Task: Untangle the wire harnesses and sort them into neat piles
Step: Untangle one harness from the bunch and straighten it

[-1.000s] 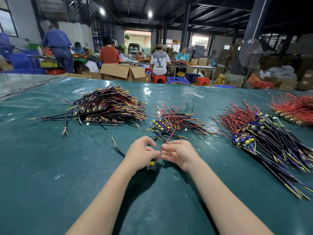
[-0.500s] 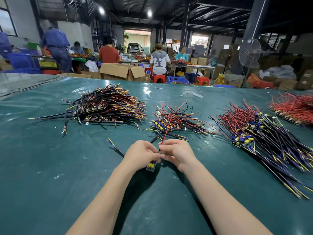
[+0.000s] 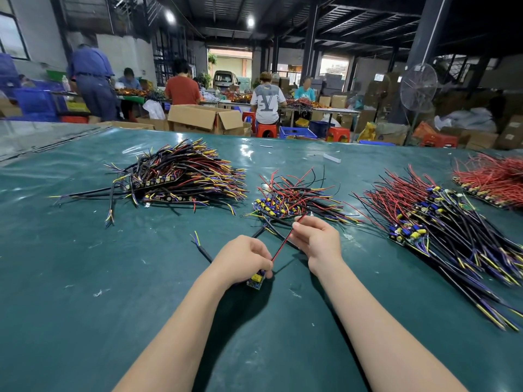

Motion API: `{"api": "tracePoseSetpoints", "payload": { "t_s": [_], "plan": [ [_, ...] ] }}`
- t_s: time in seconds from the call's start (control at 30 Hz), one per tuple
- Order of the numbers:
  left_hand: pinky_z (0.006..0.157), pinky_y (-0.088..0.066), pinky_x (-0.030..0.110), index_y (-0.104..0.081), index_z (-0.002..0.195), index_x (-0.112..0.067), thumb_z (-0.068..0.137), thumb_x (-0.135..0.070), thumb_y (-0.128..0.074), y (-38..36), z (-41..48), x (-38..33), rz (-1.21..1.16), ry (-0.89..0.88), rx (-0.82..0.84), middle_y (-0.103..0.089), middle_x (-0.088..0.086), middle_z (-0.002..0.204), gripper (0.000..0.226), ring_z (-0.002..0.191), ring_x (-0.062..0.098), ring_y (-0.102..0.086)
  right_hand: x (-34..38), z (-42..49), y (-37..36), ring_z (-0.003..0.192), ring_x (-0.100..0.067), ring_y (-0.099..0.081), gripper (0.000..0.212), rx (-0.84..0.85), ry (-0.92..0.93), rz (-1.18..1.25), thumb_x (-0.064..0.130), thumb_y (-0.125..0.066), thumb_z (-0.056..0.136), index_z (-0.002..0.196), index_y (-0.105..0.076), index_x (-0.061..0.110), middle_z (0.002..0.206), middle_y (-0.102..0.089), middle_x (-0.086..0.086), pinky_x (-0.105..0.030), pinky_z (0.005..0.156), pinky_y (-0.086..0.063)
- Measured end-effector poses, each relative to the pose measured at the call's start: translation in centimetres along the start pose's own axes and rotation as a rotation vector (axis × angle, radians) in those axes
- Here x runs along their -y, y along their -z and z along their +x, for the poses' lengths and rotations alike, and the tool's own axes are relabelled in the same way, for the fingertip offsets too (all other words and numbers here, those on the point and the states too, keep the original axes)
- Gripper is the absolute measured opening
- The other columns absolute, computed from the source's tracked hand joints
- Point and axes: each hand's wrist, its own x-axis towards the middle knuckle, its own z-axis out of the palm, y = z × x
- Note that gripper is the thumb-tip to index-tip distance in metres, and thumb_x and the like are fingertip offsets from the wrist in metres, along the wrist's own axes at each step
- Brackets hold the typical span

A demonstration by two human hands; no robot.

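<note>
left grip (image 3: pixel 243 261): fingers curled round a small board (image 3: pixel 255 280), held low over the tabletop (image 3: pixel 85 278), close in front of me.
board: green with a yellow part on top; I see only its lower end below the fingers.
right grip (image 3: pixel 317 241): thumb and forefinger pinch the wire (image 3: pixel 283 246) near its far end, the other fingers curled.
wire: thin red-and-black pair, stretched straight on a slant from the board up to the right grip; the two grips are apart, joined only by it.
cable (image 3: pixel 202 251): black, flat on the tabletop left of the left grip, with blue and yellow cores at its tip; its near end runs under that grip, where I cannot follow it.
middle pile (image 3: pixel 294 199): small and loose, red and black leads over blue and yellow parts, just beyond the right grip.
left pile (image 3: pixel 181 176): large, mostly black with yellow, red and purple ends, well apart from both grips.
right pile (image 3: pixel 441 222): long, red leads on the far side, black and purple on the near side.
red pile (image 3: pixel 492 179): at the far right edge, partly cut off.
beyond the tabletop: an open box (image 3: pixel 203 117), a fan (image 3: pixel 418 89), people (image 3: pixel 266 100) at other tables.
</note>
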Motion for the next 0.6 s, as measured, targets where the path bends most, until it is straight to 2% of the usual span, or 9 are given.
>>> {"api": "tracePoseSetpoints", "payload": {
  "t_s": [0.17,0.23,0.37,0.4,0.5,0.6],
  "plan": [
    [0.07,-0.046,0.027,-0.06,0.058,-0.02,0.078,-0.006,-0.062,-0.1,0.0,-0.3,0.047,0.005,0.057,-0.064,-0.01,0.049,0.025,0.061,0.012,-0.053,0.2,0.3,0.3,0.035,-0.006,-0.052,0.018,0.015,-0.005,0.038,-0.005,-0.057,0.084,0.071,-0.059,0.008,0.041,-0.055,0.005,-0.018,0.041,-0.05],
    [0.068,-0.043,0.024,-0.059,0.057,-0.02,0.078,-0.007,-0.061,-0.1,-0.1,-0.5,0.076,-0.003,0.093,-0.063,-0.011,0.049,0.025,0.058,0.009,-0.051,0.1,0.4,0.3,0.035,-0.004,-0.05,0.019,0.011,0.015,0.024,-0.005,-0.058,0.084,0.071,-0.058,0.009,0.041,-0.055,0.006,-0.017,0.039,-0.047],
    [0.064,-0.042,0.021,-0.058,0.059,-0.02,0.079,-0.006,-0.061,0.0,-0.2,-0.5,0.057,-0.021,0.123,-0.064,-0.01,0.051,0.025,0.055,0.006,-0.051,0.0,0.4,0.2,0.054,-0.009,-0.052,0.024,0.02,0.089,0.009,-0.009,-0.055,0.084,0.07,-0.058,0.011,0.064,-0.057,0.001,-0.016,0.042,-0.046],
    [0.062,-0.043,0.02,-0.059,0.059,-0.02,0.079,-0.005,-0.061,0.0,-0.3,-0.5,0.042,-0.025,0.122,-0.065,-0.01,0.053,0.025,0.054,0.005,-0.052,0.1,0.4,0.3,0.055,-0.009,-0.052,0.025,0.024,0.097,0.017,-0.01,-0.054,0.084,0.071,-0.059,0.01,0.064,-0.057,0.001,-0.016,0.042,-0.047],
    [0.063,-0.042,0.021,-0.061,0.059,-0.021,0.079,-0.008,-0.063,0.0,-0.3,-0.4,-0.003,-0.026,0.097,-0.067,-0.003,0.064,0.024,0.058,0.012,-0.053,0.5,0.5,0.4,0.043,-0.005,-0.055,0.026,0.003,0.072,0.102,-0.009,-0.053,0.085,0.069,-0.058,0.01,0.048,-0.058,0.006,-0.015,0.04,-0.046],
    [0.053,-0.037,0.02,-0.058,0.059,-0.023,0.081,-0.015,-0.062,-0.2,-0.2,-0.5,0.024,-0.021,0.066,-0.059,-0.006,0.061,0.023,0.052,0.013,-0.047,1.1,0.6,1.0,0.037,-0.003,-0.055,0.025,-0.063,0.016,0.178,-0.003,-0.054,0.085,0.069,-0.058,0.015,0.044,-0.058,0.01,-0.011,0.036,-0.039]
  ]
}}
